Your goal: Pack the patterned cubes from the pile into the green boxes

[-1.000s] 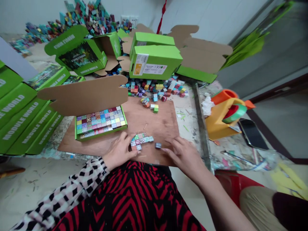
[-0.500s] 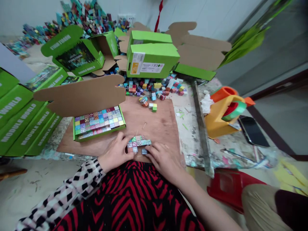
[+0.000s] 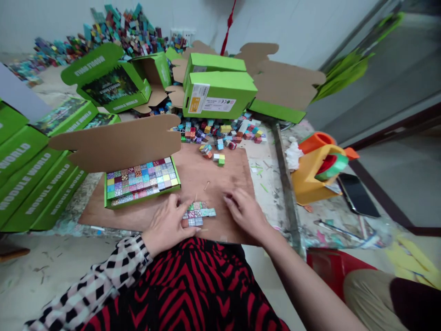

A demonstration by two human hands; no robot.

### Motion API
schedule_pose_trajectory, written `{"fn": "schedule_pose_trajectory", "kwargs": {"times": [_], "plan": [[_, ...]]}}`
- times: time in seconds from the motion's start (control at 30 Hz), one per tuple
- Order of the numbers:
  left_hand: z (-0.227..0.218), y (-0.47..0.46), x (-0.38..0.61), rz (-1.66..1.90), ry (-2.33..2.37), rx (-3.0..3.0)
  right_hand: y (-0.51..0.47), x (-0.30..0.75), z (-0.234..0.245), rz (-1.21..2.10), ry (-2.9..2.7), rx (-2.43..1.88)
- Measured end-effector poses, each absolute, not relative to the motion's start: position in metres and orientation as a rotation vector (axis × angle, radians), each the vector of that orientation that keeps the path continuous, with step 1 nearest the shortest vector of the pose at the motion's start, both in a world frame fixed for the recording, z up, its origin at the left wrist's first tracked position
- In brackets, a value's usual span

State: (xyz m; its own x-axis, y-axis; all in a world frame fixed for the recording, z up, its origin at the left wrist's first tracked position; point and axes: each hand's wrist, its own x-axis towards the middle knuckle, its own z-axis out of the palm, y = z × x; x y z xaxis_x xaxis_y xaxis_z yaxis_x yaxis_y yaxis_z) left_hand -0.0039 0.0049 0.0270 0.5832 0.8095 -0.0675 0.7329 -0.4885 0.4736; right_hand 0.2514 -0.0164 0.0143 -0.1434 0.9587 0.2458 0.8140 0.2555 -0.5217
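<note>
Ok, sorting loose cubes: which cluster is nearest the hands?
The row of cubes between the left hand and right hand, touching the left; others lie farther up the board.

Light level: even, bright indoor light is filling the room, with no source showing.
Shadows: the left hand [image 3: 168,225] and right hand [image 3: 245,214] are casting only faint, soft shadows on the plywood board [image 3: 220,184].
Glare: the phone screen [image 3: 356,195] is giving back a dull sheen.
Distortion: wide-angle bending is curving the wall [image 3: 275,27] toward the frame edges.
Sharpness: the small cubes [image 3: 198,212] are losing fine detail to slight softness.
</note>
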Motion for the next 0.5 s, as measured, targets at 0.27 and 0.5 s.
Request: {"fn": "schedule_pose_trajectory", "kwargs": {"times": [0.27,0.5], "plan": [[0.025,0.003,0.001,0.232,1.258,2.356,0.097,0.265,-0.004,0.247,-1.778,-1.988],[0.025,0.003,0.000,0.213,1.264,2.357,0.091,0.263,0.000,0.354,-1.766,-2.014]]}}
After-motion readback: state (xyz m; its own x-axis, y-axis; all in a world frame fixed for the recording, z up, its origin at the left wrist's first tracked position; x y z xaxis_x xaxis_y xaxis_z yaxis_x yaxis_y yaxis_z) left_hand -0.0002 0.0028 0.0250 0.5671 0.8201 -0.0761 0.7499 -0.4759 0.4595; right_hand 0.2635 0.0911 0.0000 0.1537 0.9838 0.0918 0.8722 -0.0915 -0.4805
